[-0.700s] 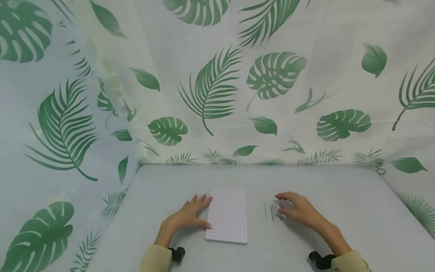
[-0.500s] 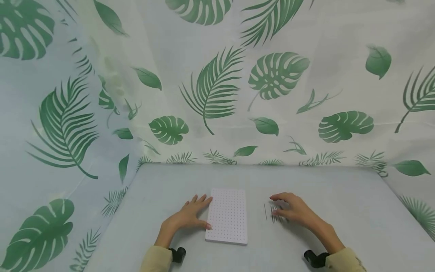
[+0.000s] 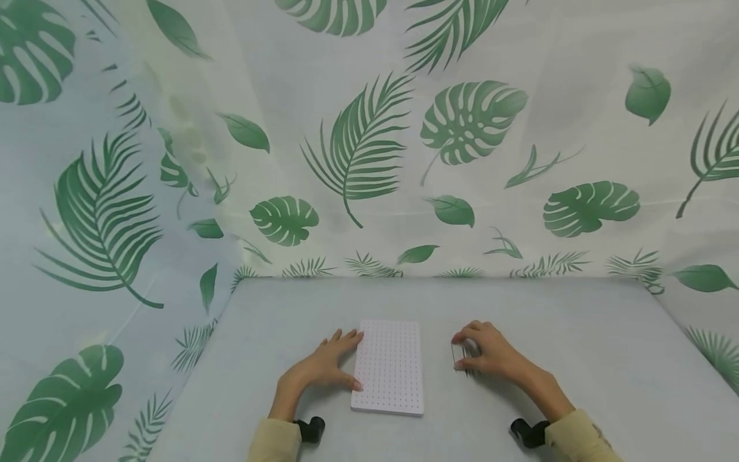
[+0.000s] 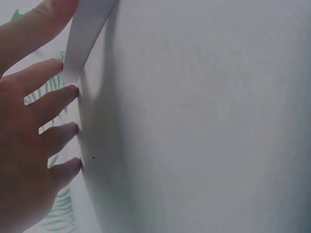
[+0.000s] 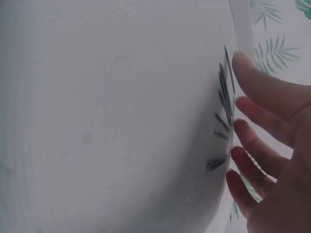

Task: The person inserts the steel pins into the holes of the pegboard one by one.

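Observation:
A white board with a grid of small holes lies flat on the table. My left hand is at its left edge, fingers spread, the thumb and index fingertips touching the edge. To the board's right, my right hand is low over a group of thin dark metal pins. Its thumb and index finger stand apart, their tips right at the two ends of the leftmost pin. In the right wrist view the other fingers are spread, and a small bunch of pins lies below the rest.
The white table reaches back to a pale curtain printed with green leaves, which also hangs at both sides. Each wrist carries a small black camera, such as the left one.
My right hand has moved left across the pins to the leftmost one, its thumb and index finger coming to that pin's ends. The left hand stays at the board's edge.

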Demonstrator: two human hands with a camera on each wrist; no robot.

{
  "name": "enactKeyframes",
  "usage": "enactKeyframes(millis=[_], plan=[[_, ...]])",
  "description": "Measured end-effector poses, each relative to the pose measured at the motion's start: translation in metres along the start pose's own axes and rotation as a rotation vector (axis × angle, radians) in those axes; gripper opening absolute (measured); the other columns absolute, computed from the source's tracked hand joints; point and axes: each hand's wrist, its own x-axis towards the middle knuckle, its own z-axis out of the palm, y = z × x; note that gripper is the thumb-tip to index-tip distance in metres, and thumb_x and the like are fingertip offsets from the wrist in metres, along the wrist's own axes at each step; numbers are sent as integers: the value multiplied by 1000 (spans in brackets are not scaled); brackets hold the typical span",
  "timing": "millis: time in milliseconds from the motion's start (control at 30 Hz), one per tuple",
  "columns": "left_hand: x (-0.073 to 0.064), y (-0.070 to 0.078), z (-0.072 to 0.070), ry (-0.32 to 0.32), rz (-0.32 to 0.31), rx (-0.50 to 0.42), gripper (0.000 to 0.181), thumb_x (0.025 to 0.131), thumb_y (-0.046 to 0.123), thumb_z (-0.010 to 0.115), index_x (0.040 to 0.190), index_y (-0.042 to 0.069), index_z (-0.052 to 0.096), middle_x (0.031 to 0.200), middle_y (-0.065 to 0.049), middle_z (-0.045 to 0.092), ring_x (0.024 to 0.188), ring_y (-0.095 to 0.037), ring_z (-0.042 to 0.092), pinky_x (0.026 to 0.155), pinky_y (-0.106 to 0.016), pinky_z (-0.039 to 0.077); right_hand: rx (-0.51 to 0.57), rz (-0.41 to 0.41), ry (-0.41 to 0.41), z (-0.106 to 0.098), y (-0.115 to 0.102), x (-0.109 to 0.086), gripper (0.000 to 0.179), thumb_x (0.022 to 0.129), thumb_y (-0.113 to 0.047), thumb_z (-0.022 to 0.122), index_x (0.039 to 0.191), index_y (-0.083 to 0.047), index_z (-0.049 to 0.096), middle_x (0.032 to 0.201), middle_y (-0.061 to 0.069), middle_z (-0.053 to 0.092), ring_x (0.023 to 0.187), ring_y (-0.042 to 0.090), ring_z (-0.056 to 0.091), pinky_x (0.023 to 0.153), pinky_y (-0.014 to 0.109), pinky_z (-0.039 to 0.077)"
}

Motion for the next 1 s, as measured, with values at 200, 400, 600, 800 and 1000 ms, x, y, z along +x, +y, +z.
enactKeyframes(millis=[200,400,600,800,1000], plan=[[-1,-1,0,15,-10,-14,104,74,27,91,160,6,36,169,-16,27,158,-46,11,128,-63,8,-18,85,-10,3,-7,3,38,74,-29,92,103,-13,74,107,4,67,101,29,58,87,52,50],[-1,-3,1,33,11,-27,108,72,29,93,159,5,36,169,-17,28,158,-46,11,128,-64,8,-27,87,28,5,-8,3,34,72,-26,93,98,-14,74,105,5,67,102,32,58,87,55,51],[0,-1,3,34,20,-60,109,71,27,94,159,4,35,169,-18,27,158,-46,10,128,-64,6,-8,108,56,5,-8,-2,35,71,-26,94,96,-13,73,104,6,68,100,32,60,87,55,51],[0,-1,5,38,10,-50,107,72,27,93,160,5,36,169,-18,27,158,-46,10,128,-65,6,-6,148,114,8,-13,-2,31,76,-18,91,99,-9,72,102,6,72,100,32,65,88,53,54],[0,-2,5,45,3,-56,107,72,28,93,160,7,36,169,-17,27,158,-45,10,128,-63,6,-4,183,190,10,-19,-2,26,78,-5,86,101,-6,73,98,6,73,95,30,67,82,50,57]])
